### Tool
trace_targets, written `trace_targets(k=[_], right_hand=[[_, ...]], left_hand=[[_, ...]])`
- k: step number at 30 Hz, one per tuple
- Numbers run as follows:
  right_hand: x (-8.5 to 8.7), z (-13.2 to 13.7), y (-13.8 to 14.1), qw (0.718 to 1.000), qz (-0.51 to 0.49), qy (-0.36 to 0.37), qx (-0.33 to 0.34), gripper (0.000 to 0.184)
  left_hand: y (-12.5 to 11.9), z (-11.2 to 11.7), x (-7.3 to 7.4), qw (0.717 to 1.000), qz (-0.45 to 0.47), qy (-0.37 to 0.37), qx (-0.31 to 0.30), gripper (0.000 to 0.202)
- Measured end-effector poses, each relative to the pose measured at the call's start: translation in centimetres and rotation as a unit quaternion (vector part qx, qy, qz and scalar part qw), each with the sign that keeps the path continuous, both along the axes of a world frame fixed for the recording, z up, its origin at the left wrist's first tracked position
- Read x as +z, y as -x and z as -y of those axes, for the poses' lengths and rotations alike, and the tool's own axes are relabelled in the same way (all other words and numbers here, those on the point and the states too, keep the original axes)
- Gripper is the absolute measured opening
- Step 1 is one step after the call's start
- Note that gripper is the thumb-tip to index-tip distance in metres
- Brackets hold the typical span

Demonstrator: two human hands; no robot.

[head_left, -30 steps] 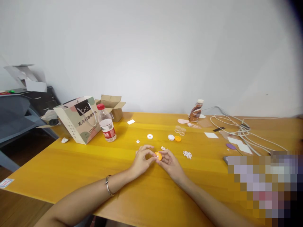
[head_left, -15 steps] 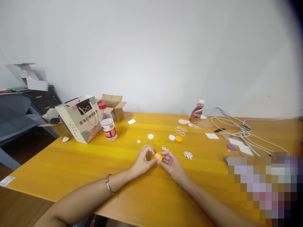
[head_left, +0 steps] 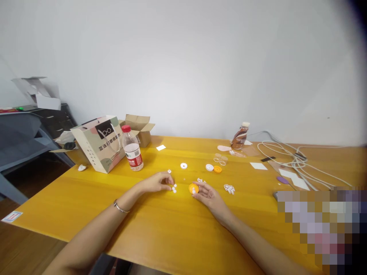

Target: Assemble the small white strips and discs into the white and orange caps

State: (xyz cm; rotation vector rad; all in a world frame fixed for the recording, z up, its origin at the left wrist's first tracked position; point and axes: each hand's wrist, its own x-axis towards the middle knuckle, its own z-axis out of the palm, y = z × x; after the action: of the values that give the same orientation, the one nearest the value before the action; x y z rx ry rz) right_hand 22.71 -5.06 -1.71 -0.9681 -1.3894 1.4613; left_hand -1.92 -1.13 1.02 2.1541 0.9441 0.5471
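Note:
My right hand [head_left: 211, 198] pinches the rim of a small orange round dish-like part [head_left: 193, 188] between thumb and fingers. A whitish bit shows at the dish's lower edge, near the thumb. Further left, my left hand [head_left: 162, 182] is low over the table, its thumb and bent fingers drawn together at a few small white pieces [head_left: 174, 191]. One of these seems to be between its fingertips. Just beyond the hands lie a white ring [head_left: 184, 165], a white disc [head_left: 209, 167], an orange disc [head_left: 217, 169] and flat white cut-out parts [head_left: 229, 188].
At left stand a paper bag [head_left: 100, 147], a water bottle [head_left: 133, 152] and an open cardboard box [head_left: 143, 133]. Clear rings [head_left: 220, 159] lie behind the discs. A brown drink bottle [head_left: 240, 136], white cables [head_left: 298, 160] and paper pieces [head_left: 258, 166] occupy the right side.
My left hand has let go of the orange part and moved left to the small white pieces, which now show. My right hand keeps hold of the orange part, now tilted to show its inside.

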Motion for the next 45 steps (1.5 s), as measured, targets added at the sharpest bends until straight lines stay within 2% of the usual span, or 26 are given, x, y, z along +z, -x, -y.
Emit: trace_targets(k=[9, 15, 20, 24, 30, 34, 38, 41, 45], right_hand=[[0.3, 0.2, -0.1, 1.000, 0.013, 0.001, 0.016, 0.043], [0.5, 0.3, -0.1, 1.000, 0.013, 0.007, 0.016, 0.043], [0.4, 0.2, 0.0, 1.000, 0.005, 0.005, 0.020, 0.043], [0.3, 0.2, 0.0, 1.000, 0.001, 0.006, 0.022, 0.043], [0.4, 0.3, 0.0, 1.000, -0.001, 0.008, 0.018, 0.037], [0.1, 0.2, -0.1, 1.000, -0.001, -0.001, 0.018, 0.036], [-0.1, 0.0, -0.1, 1.000, 0.004, -0.006, 0.018, 0.037], [-0.1, 0.0, -0.1, 1.000, 0.008, -0.003, 0.021, 0.037], [-0.1, 0.0, -0.2, 1.000, 0.006, 0.000, 0.021, 0.037]], left_hand=[[-1.0, 0.1, -0.9, 0.999, -0.023, -0.042, 0.010, 0.026], [-0.9, 0.5, 0.0, 0.992, -0.063, -0.109, -0.014, 0.017], [-0.8, 0.8, 0.6, 0.988, -0.076, -0.126, -0.039, 0.021], [-0.8, 0.6, 0.3, 0.990, -0.063, -0.114, -0.047, 0.022], [-1.1, 0.3, -0.6, 0.995, -0.051, -0.090, -0.009, 0.022], [-0.9, 0.5, 0.0, 0.998, -0.036, -0.051, 0.010, 0.025], [-0.4, 0.9, 1.0, 0.997, -0.058, 0.027, -0.040, 0.032], [-0.3, 1.2, 1.2, 0.993, -0.105, 0.019, -0.059, 0.033], [-0.5, 1.4, 1.3, 0.989, -0.134, 0.010, -0.068, 0.019]])
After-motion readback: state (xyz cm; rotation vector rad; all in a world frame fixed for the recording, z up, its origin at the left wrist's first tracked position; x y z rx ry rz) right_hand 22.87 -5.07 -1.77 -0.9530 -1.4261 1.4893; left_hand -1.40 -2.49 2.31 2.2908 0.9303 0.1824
